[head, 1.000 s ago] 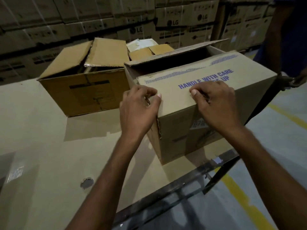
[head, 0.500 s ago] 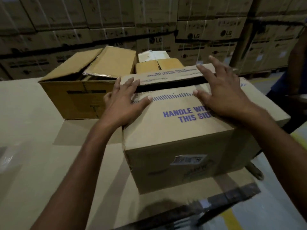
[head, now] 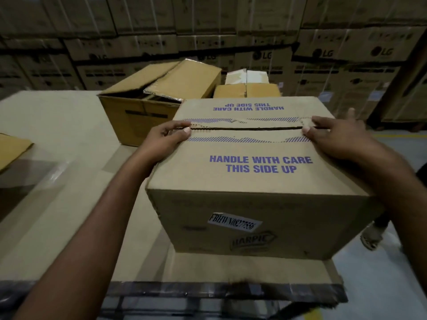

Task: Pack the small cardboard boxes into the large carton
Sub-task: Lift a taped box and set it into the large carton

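Note:
The large carton (head: 254,181), printed "HANDLE WITH CARE THIS SIDE UP", stands at the near right of the table. Both its top flaps lie down and meet at a narrow dark seam. My left hand (head: 171,135) rests across the left end of that seam, thumb on the near flap and fingers on the far flap. At the right end my right hand (head: 335,137) presses the flaps, thumb at the seam and fingers spread toward the carton's right edge. Small cardboard boxes (head: 247,91) sit just behind the carton. Its contents are hidden.
A second brown carton (head: 138,116) with loose flaps stands behind on the left. The table (head: 57,158) is covered in cardboard sheet; flat cardboard (head: 11,148) lies at its left edge. Stacked cartons (head: 323,54) wall off the back. Another person's sandalled foot (head: 372,236) stands at the right.
The far flap, half raised before, now lies down against the near flap. Both my hands slid outward to the two ends of the seam. The view moved closer above the carton.

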`<state>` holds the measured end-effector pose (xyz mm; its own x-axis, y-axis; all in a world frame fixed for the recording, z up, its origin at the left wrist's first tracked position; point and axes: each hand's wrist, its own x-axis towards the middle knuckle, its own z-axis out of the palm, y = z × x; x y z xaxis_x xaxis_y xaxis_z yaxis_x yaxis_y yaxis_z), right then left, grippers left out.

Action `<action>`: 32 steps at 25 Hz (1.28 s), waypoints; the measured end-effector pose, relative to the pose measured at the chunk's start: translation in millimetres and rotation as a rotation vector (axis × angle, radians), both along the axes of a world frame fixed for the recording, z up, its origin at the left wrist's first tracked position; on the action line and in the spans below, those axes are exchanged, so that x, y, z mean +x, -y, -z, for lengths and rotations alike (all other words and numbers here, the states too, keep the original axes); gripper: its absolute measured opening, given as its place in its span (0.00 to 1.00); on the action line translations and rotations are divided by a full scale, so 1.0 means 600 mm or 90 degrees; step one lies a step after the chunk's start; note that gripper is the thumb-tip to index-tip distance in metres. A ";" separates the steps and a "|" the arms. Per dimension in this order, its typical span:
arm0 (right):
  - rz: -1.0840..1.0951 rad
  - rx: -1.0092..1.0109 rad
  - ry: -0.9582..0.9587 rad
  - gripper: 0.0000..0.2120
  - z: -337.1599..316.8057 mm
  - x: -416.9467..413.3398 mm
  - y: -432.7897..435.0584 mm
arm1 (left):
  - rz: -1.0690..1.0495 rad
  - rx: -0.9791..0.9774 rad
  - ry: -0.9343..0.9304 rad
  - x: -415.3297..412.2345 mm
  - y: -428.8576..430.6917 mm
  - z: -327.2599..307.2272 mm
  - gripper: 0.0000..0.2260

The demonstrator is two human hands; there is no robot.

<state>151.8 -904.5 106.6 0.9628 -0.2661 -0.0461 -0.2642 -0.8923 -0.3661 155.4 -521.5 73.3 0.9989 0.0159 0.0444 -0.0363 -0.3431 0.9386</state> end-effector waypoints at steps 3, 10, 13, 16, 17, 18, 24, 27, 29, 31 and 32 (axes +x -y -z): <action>0.028 0.063 0.028 0.36 0.002 0.011 0.003 | -0.006 -0.011 0.015 -0.005 0.001 -0.002 0.09; 0.059 0.082 0.088 0.34 0.000 -0.024 -0.016 | -0.002 -0.027 0.023 -0.036 0.002 -0.011 0.13; 0.080 0.097 0.119 0.34 0.000 -0.062 -0.025 | 0.000 -0.036 0.046 -0.056 -0.008 -0.007 0.15; 0.098 0.086 0.139 0.33 0.003 -0.094 -0.034 | 0.004 -0.064 0.066 -0.066 -0.020 0.002 0.14; 0.103 0.090 0.141 0.33 0.001 -0.099 -0.036 | 0.005 -0.074 0.068 -0.069 -0.023 0.003 0.14; 0.106 0.093 0.142 0.33 -0.001 -0.103 -0.038 | 0.005 -0.081 0.067 -0.072 -0.024 0.003 0.14; 0.083 0.048 0.105 0.32 -0.020 -0.090 -0.057 | 0.020 -0.098 0.013 -0.071 -0.030 -0.009 0.14; 0.076 -0.041 0.148 0.23 -0.030 -0.074 -0.087 | 0.054 -0.067 -0.008 -0.076 -0.036 -0.022 0.15; 0.031 -0.051 0.181 0.20 -0.035 -0.063 -0.113 | 0.068 -0.050 0.007 -0.079 -0.041 -0.027 0.16; -0.033 -0.046 0.198 0.18 -0.034 -0.052 -0.141 | 0.063 -0.037 0.042 -0.079 -0.045 -0.031 0.18; -0.065 -0.049 0.203 0.17 -0.034 -0.048 -0.155 | 0.057 -0.030 0.055 -0.077 -0.047 -0.033 0.18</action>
<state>123.2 -811.3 127.2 0.9475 -0.1591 0.2774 -0.0560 -0.9366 -0.3458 109.2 -493.2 93.2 0.9889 -0.0690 0.1314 -0.1460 -0.2906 0.9457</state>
